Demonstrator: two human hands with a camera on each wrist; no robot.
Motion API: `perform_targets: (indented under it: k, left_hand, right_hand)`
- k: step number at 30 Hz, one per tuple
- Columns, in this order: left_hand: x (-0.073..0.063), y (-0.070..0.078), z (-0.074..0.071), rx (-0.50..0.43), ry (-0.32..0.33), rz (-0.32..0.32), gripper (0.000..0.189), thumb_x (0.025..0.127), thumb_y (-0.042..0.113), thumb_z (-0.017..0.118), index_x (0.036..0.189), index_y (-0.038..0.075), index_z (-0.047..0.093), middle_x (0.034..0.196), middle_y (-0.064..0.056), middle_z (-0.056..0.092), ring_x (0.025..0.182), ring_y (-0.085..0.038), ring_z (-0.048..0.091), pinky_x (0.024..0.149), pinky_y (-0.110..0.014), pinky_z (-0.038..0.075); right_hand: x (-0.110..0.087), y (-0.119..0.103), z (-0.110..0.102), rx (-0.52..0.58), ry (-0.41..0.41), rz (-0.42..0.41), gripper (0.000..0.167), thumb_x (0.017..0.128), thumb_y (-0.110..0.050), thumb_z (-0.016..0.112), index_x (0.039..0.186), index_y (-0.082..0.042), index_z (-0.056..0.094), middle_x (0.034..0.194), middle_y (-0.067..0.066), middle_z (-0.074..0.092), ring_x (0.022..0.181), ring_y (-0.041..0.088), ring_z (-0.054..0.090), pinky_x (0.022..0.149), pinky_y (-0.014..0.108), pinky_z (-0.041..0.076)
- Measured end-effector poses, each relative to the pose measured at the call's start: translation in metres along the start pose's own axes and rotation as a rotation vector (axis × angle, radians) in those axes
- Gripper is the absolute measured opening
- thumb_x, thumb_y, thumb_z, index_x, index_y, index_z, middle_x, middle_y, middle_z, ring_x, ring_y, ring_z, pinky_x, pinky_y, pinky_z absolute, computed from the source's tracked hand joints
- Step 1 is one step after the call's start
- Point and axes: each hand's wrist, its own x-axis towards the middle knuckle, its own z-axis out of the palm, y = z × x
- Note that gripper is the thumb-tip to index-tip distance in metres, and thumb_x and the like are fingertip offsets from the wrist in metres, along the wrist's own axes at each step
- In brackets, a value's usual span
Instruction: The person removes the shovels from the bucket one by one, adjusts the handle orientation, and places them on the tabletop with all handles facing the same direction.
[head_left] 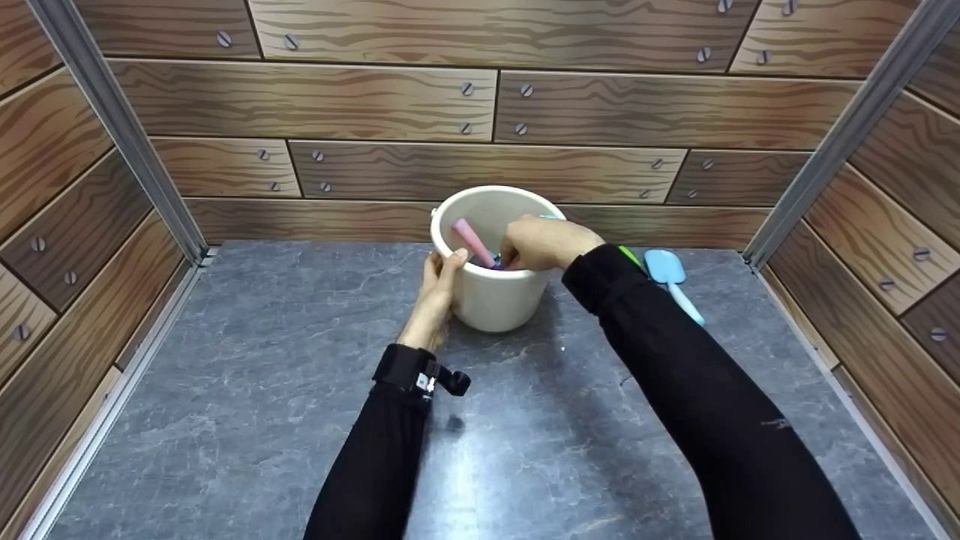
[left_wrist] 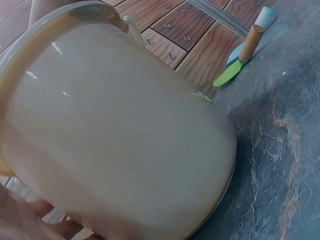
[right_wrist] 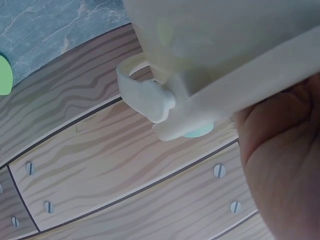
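A cream-white bucket [head_left: 496,306] stands upright on the grey floor near the back wall. My left hand [head_left: 436,294] grips its left front side, thumb at the rim and fingers along the outer wall. Over the front right rim, my right hand [head_left: 553,241] reaches down inside, its fingers bent. The bucket hides those fingertips, so I cannot tell whether they hold something. Beside them a pink handle [head_left: 474,244] leans within the bucket, with something dark blue at its lower end. A light-blue tip [right_wrist: 200,130] pokes past the rim in the right wrist view.
Right of the bucket lie a light-blue spatula [head_left: 679,286] and a green-bladed tool with a brown handle [left_wrist: 248,47], the latter mostly behind my right sleeve in the head view. Wood-patterned panels [head_left: 390,101] enclose the back and both sides.
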Motion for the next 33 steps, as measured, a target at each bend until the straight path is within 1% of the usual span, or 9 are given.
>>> perform_targets:
  k: [3, 6, 10, 13, 17, 20, 25, 29, 33]
  left_hand:
    - [0.001, 0.0, 0.001, -0.004, 0.003, 0.005, 0.102, 0.104, 0.052, 0.067, 0.186, 0.011, 0.023, 0.195, -0.018, 0.026, 0.178, -0.044, 0.031, 0.146, -0.072, 0.027]
    - [0.001, 0.0, 0.002, -0.009, 0.004, 0.009, 0.102, 0.105, 0.051, 0.067, 0.186, 0.01, 0.021, 0.195, -0.019, 0.025, 0.179, -0.043, 0.03, 0.148, -0.069, 0.025]
    - [0.001, 0.0, 0.002, -0.009, 0.003, -0.003, 0.103, 0.104, 0.052, 0.067, 0.186, 0.011, 0.02, 0.195, -0.019, 0.025, 0.178, -0.044, 0.03, 0.147, -0.071, 0.025]
    - [0.0, 0.0, 0.001, -0.011, 0.001, -0.009, 0.103, 0.104, 0.053, 0.066, 0.186, 0.012, 0.021, 0.195, -0.019, 0.024, 0.178, -0.044, 0.03, 0.146, -0.074, 0.025]
    - [0.0, -0.001, 0.0, -0.019, -0.004, -0.001, 0.101, 0.104, 0.052, 0.067, 0.186, 0.012, 0.022, 0.195, -0.019, 0.025, 0.176, -0.046, 0.032, 0.145, -0.075, 0.026]
    - [0.0, -0.001, -0.001, -0.02, -0.007, 0.001, 0.101, 0.104, 0.053, 0.067, 0.185, 0.013, 0.023, 0.194, -0.019, 0.025, 0.176, -0.047, 0.032, 0.144, -0.076, 0.027]
    - [0.0, -0.001, -0.002, -0.019, -0.012, -0.017, 0.098, 0.106, 0.054, 0.067, 0.185, 0.016, 0.024, 0.194, -0.018, 0.025, 0.176, -0.048, 0.03, 0.143, -0.08, 0.024]
    - [0.0, -0.001, -0.002, -0.019, -0.014, -0.022, 0.096, 0.106, 0.054, 0.068, 0.184, 0.017, 0.026, 0.193, -0.017, 0.026, 0.176, -0.047, 0.031, 0.142, -0.082, 0.024]
    - [0.0, -0.002, -0.002, -0.021, -0.009, -0.02, 0.098, 0.106, 0.054, 0.068, 0.185, 0.017, 0.024, 0.194, -0.017, 0.024, 0.177, -0.047, 0.03, 0.142, -0.082, 0.023]
  right_hand:
    - [0.0, 0.002, 0.002, 0.021, 0.015, -0.018, 0.014, 0.1, -0.01, 0.083, 0.108, -0.009, 0.094, 0.109, 0.008, 0.092, 0.091, 0.021, 0.072, 0.092, 0.045, 0.067]
    - [0.0, 0.004, 0.003, 0.048, 0.036, -0.03, 0.012, 0.1, -0.009, 0.083, 0.106, -0.008, 0.094, 0.104, 0.008, 0.091, 0.085, 0.017, 0.067, 0.082, 0.035, 0.061]
    - [0.0, 0.006, 0.005, 0.084, 0.056, -0.038, 0.01, 0.099, -0.008, 0.084, 0.102, -0.006, 0.093, 0.094, 0.007, 0.087, 0.078, 0.014, 0.057, 0.07, 0.025, 0.046]
    - [-0.001, 0.007, 0.005, 0.111, 0.076, -0.032, 0.009, 0.099, -0.008, 0.085, 0.102, -0.004, 0.092, 0.093, 0.007, 0.086, 0.076, 0.013, 0.056, 0.068, 0.023, 0.043]
    - [-0.002, 0.008, 0.006, 0.153, 0.123, -0.028, 0.009, 0.097, -0.007, 0.087, 0.103, -0.002, 0.091, 0.098, 0.009, 0.09, 0.078, 0.011, 0.062, 0.07, 0.022, 0.047]
    - [-0.003, 0.01, 0.007, 0.18, 0.154, -0.035, 0.011, 0.096, -0.002, 0.084, 0.104, -0.001, 0.091, 0.102, 0.011, 0.092, 0.082, 0.012, 0.071, 0.073, 0.024, 0.054]
    - [-0.006, 0.013, 0.006, 0.193, 0.195, -0.045, 0.021, 0.093, 0.004, 0.076, 0.109, 0.003, 0.09, 0.104, 0.013, 0.092, 0.092, 0.019, 0.082, 0.083, 0.037, 0.066]
    - [-0.009, 0.015, 0.005, 0.192, 0.228, -0.055, 0.021, 0.092, 0.004, 0.075, 0.108, 0.004, 0.09, 0.101, 0.014, 0.092, 0.091, 0.025, 0.083, 0.085, 0.045, 0.069]
    - [-0.011, 0.016, 0.004, 0.206, 0.229, -0.049, 0.02, 0.093, 0.004, 0.076, 0.108, 0.003, 0.09, 0.102, 0.015, 0.092, 0.092, 0.026, 0.085, 0.084, 0.046, 0.069]
